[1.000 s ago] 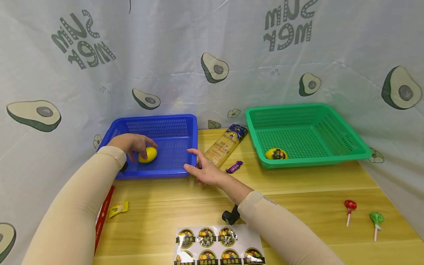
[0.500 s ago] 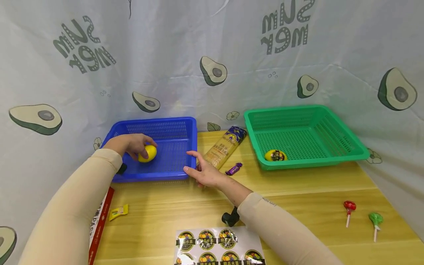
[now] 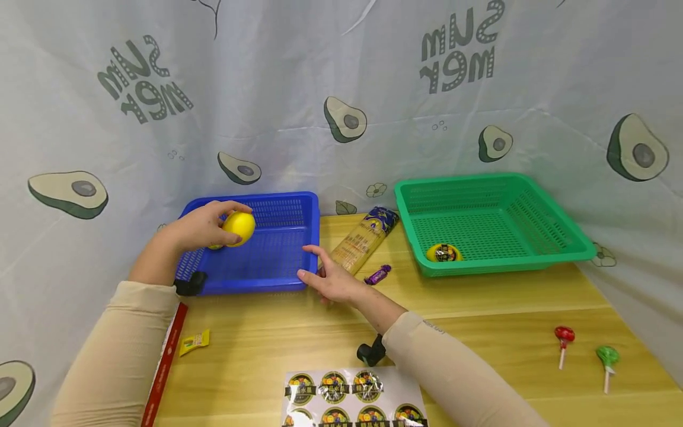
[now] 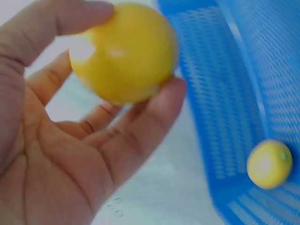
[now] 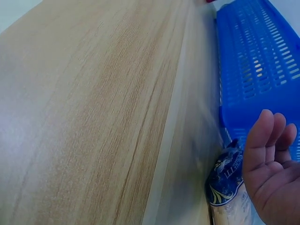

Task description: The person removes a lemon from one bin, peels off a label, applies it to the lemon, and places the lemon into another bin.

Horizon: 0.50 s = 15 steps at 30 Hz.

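At the far left of the bench (image 3: 480, 308) a red box (image 3: 162, 370) and a small yellow packet (image 3: 194, 342) are seen lying. Just beyond them, the left hand (image 3: 194, 228) has been raised since a second ago: the yellow ball (image 3: 238, 228), then pressed low on the floor of the blue basket (image 3: 277, 261), is now held clear above it, near the basket's left wall. From that lift it is judged that the ball has been picked up rather than merely touched. The ball is pinched between thumb and curled fingers (image 4: 145, 126), as is shown plainly in the left wrist view; it appears smooth, glossy, evenly yellow and slightly egg-shaped. A second yellow ball (image 4: 269, 164) is left lying in a corner of the blue basket. Further right, the right hand (image 3: 333, 281) has hardly been moved; it is held flat with fingers straight and relaxed at the basket's near right corner, nothing being grasped, and whether the basket rim is actually touched cannot be told. Beside it a long noodle packet (image 3: 363, 240) and a purple sweet (image 3: 377, 274) are seen, with a sticker sheet (image 3: 352, 394) nearer the body. A green basket (image 3: 555, 225) holding a stickered yellow ball (image 3: 443, 253) stands beyond, and two lollipops (image 3: 562, 341) lie at the far right.
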Available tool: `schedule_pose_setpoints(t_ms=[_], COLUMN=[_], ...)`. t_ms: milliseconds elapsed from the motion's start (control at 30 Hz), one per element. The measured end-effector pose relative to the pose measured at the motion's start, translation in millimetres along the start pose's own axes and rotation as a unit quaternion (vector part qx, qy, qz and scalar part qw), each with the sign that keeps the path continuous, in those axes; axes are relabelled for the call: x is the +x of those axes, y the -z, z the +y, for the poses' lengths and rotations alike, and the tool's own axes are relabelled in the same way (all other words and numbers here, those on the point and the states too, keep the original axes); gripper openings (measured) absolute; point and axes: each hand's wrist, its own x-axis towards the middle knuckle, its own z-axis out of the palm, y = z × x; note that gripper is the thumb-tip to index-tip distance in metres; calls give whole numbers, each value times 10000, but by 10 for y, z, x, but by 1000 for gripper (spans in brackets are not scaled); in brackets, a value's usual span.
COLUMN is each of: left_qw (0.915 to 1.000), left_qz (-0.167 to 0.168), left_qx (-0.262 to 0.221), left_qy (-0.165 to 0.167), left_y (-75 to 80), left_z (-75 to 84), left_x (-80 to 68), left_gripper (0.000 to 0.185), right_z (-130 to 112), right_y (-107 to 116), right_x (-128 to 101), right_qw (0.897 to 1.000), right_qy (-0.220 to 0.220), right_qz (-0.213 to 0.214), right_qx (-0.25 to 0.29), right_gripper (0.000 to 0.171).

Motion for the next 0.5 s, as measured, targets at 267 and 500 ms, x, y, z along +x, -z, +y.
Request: schedule_pose_setpoints(t_ms=[267,500], left_qw=[9861,9801], left_qz=[1554,1358], left_qx=[-588,-1421], left_qy=[-35,-286], left_y=[-476,-1034], left_z=[87,111], left_x=[-624,-970], left_gripper=[62,56], right_z=[-20,-70], right_y=[-3,42], right_x=[-28,-28], right_qw=[10000,9998], right_qy=[-17,-36], right_qz=[20,-73], right_qx=[11,-198], right_gripper=[65,68])
